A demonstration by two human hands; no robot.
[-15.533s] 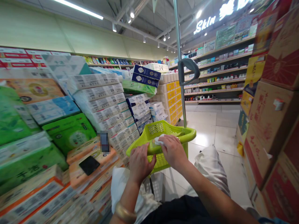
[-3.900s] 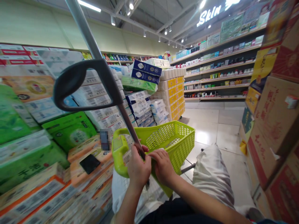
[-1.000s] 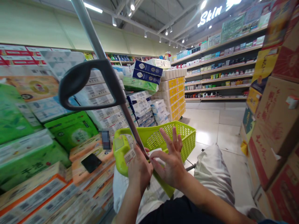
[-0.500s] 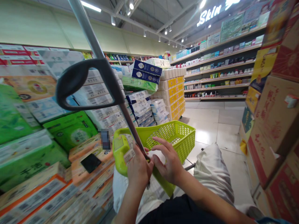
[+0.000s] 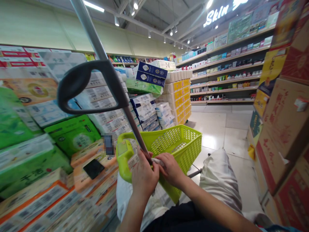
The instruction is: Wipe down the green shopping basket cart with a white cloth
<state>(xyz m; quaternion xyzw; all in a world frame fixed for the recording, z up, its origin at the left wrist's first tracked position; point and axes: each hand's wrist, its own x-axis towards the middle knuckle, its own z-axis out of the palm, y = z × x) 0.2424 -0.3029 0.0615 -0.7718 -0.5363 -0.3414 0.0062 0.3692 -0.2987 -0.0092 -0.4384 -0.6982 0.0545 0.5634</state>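
Note:
A lime-green plastic shopping basket (image 5: 183, 141) is tilted toward me in a shop aisle. Its long metal pull rod (image 5: 131, 124) slants up to the left and carries a dark grey loop grip (image 5: 79, 85). My left hand (image 5: 143, 175) is wrapped round the foot of the rod at the basket's near rim. Just to its right, my right hand (image 5: 170, 169) is closed on a small white cloth or wipe (image 5: 156, 160), pressed against the rod's base.
Stacked tissue and paper packs (image 5: 60, 129) fill the left side, with a black phone (image 5: 93, 168) lying on one. Cardboard cartons (image 5: 282, 122) rise on the right. A white sack (image 5: 217, 180) lies by my legs. Tiled floor (image 5: 224, 125) leads to product shelves (image 5: 224, 77).
Half a second to one second ago my right hand's fingers were spread open above the rim; they have now closed on the white cloth at the rod's base. My left hand stayed on the rod.

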